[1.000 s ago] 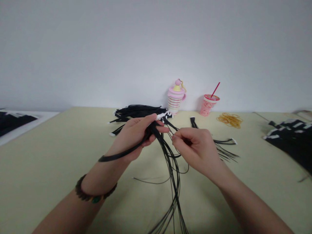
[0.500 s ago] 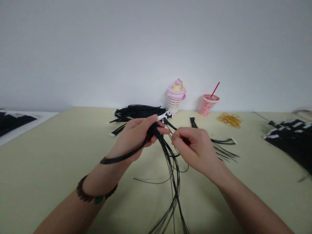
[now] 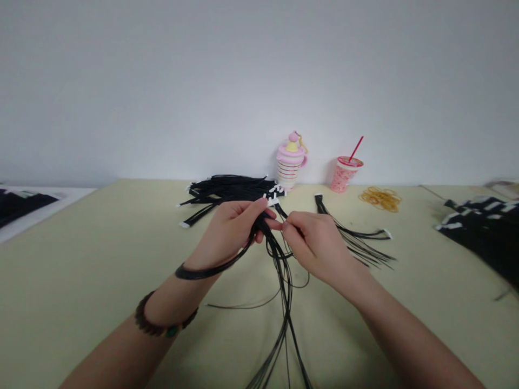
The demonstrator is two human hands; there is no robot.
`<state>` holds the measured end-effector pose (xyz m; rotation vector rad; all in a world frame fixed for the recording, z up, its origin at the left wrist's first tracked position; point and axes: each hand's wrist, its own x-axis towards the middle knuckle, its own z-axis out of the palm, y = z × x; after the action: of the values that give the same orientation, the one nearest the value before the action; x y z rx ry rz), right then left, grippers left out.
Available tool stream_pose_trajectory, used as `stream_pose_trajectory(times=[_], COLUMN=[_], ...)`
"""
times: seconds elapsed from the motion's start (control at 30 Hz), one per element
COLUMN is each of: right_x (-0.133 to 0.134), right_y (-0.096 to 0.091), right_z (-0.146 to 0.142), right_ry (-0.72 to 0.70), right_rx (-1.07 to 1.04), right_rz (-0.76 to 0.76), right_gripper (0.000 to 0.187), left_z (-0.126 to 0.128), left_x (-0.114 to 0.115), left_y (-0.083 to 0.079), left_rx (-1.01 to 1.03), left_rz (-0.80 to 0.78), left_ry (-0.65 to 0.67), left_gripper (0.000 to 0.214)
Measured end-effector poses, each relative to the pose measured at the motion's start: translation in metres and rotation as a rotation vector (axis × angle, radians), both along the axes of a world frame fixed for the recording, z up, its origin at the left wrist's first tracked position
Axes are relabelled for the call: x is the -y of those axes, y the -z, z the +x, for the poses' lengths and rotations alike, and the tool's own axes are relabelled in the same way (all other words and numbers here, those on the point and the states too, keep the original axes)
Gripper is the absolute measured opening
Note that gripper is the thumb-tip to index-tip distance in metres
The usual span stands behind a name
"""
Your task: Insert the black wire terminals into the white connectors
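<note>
My left hand [image 3: 229, 231] is closed round a bundle of thin black wires [image 3: 284, 281] with white connectors at the top, held above the pale yellow table [image 3: 81, 259]. The wires hang down toward me, and one band loops back past my left wrist. My right hand [image 3: 314, 243] is pinched on a strand of the same bundle, its fingertips touching my left fingertips. A dark bead bracelet [image 3: 162, 324] sits on my left wrist.
A pile of black wires [image 3: 227, 189] lies behind my hands, and a looser bunch [image 3: 357, 237] lies to the right. At the back stand a pink bottle [image 3: 290, 162], a pink cup with a straw [image 3: 344, 173] and yellow rubber bands [image 3: 381, 199]. More black bundles [image 3: 482, 227] lie at the far right.
My right hand has moved left and up until its fingertips meet my left hand at the bundle. The view has shifted slightly.
</note>
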<state>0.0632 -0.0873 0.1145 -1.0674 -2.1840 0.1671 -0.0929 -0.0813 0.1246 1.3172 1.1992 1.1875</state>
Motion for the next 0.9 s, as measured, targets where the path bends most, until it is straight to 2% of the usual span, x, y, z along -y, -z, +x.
stream_pose_trajectory(times=[0.37, 0.63, 0.73, 0.9], right_x=[-0.011, -0.017, -0.021, -0.022], right_y=[0.005, 0.012, 0.014, 0.016], right_z=[-0.002, -0.002, -0.003, -0.004], right_ry=[-0.03, -0.074, -0.034, 0.05], right_rx=[-0.011, -0.092, -0.047, 0.148], right_rz=[-0.143, -0.068, -0.009, -0.021], right_gripper=[0.028, 0.027, 0.025, 0.022], left_z=[-0.001, -0.001, -0.001, -0.001], left_x=[0.001, -0.005, -0.005, -0.009], left_y=[0.001, 0.008, 0.011, 0.014], left_rx=[-0.184, -0.177, -0.284, -0.379], left_rz=[0.103, 0.086, 0.132, 0.18], left_ry=[-0.037, -0.042, -0.008, 0.039], left_gripper=[0.031, 0.036, 0.038, 0.04])
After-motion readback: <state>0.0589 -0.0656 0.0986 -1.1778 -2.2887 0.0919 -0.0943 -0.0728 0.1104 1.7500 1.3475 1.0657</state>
